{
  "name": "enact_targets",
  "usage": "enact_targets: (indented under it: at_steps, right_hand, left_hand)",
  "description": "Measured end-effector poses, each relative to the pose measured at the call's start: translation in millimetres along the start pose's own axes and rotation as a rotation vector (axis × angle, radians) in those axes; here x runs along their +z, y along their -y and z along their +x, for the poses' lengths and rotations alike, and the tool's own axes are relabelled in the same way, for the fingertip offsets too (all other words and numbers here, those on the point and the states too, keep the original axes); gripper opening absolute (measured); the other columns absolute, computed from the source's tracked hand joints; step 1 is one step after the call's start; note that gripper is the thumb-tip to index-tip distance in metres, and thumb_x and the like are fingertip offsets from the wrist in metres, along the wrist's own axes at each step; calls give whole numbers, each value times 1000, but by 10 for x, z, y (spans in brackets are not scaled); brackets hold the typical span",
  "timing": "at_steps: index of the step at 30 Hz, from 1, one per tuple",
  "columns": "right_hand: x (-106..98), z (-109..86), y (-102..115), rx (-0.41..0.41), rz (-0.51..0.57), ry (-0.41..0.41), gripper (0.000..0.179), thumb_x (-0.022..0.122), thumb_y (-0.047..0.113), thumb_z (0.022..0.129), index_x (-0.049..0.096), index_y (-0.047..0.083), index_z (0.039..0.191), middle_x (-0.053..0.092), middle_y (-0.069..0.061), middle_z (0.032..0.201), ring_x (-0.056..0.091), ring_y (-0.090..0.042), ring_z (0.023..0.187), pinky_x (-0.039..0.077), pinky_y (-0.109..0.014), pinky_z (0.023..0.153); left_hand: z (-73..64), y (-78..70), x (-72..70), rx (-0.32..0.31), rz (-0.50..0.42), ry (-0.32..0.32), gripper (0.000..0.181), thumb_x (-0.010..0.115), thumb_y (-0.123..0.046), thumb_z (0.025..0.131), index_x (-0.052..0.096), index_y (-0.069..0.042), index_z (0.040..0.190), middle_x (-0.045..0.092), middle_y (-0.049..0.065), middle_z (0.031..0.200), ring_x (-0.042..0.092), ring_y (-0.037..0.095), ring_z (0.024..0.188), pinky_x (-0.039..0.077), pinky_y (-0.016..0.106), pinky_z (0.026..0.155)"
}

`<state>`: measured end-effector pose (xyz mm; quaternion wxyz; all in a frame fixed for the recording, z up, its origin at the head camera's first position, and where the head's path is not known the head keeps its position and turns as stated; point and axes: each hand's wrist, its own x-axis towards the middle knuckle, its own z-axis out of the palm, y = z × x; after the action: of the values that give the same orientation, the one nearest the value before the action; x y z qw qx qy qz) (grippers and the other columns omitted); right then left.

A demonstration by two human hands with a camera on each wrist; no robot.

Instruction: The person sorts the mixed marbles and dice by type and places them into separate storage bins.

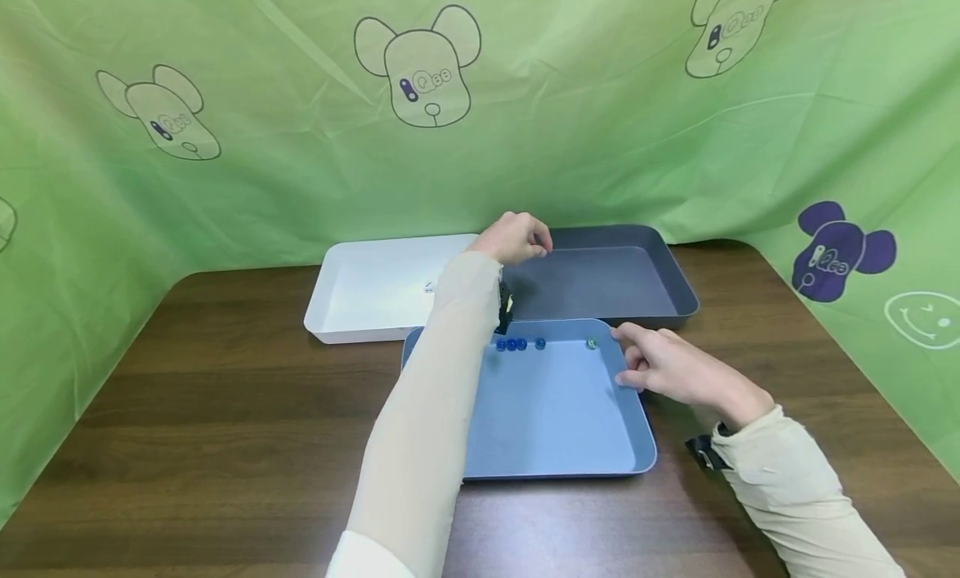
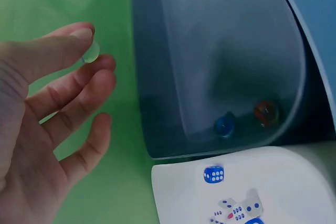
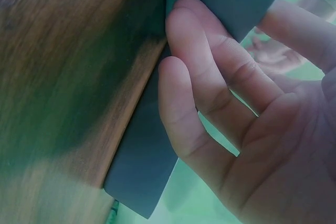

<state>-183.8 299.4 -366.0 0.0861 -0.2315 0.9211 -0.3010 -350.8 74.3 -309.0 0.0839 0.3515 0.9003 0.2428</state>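
My left hand (image 1: 512,238) pinches a pale green, see-through marble (image 2: 92,53) between thumb and fingertips, above the back left corner of the dark grey tray (image 1: 678,282). Inside that tray lie a blue marble (image 2: 224,126) and a reddish-brown one (image 2: 266,113). My right hand (image 1: 671,366) holds the right wall of the blue tray (image 1: 555,420) near its far corner, with several fingers (image 3: 178,98) bent against the outer side. Along the blue tray's far edge sit several blue marbles (image 1: 512,345) and one greenish marble (image 1: 592,343).
Left of the dark tray stands a white tray (image 1: 367,286) holding blue and white dice (image 2: 214,174). All three trays sit on a brown wooden table (image 1: 225,436). A green printed cloth (image 1: 300,145) hangs behind the table. My left forearm crosses over the blue tray's left part.
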Motion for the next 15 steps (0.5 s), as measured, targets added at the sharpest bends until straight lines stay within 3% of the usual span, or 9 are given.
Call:
enact_targets:
  at_steps: [8, 15]
  right_hand:
    - [0, 20, 38, 10, 13, 6, 54, 74, 4, 89, 47, -19, 130, 69, 5, 81, 63, -10, 75, 51, -31, 71]
    - [0, 2, 3, 13, -5, 2, 54, 76, 3, 88, 47, -19, 128, 70, 2, 82, 61, -11, 75, 50, -30, 68]
  left_hand:
    - [100, 26, 20, -62, -8, -20, 20, 63, -8, 101, 76, -8, 117, 72, 5, 106, 63, 14, 94, 48, 26, 84]
    - [104, 55, 22, -112, 19, -10, 24, 62, -6, 101, 75, -10, 121, 70, 6, 115, 61, 15, 100, 48, 28, 88]
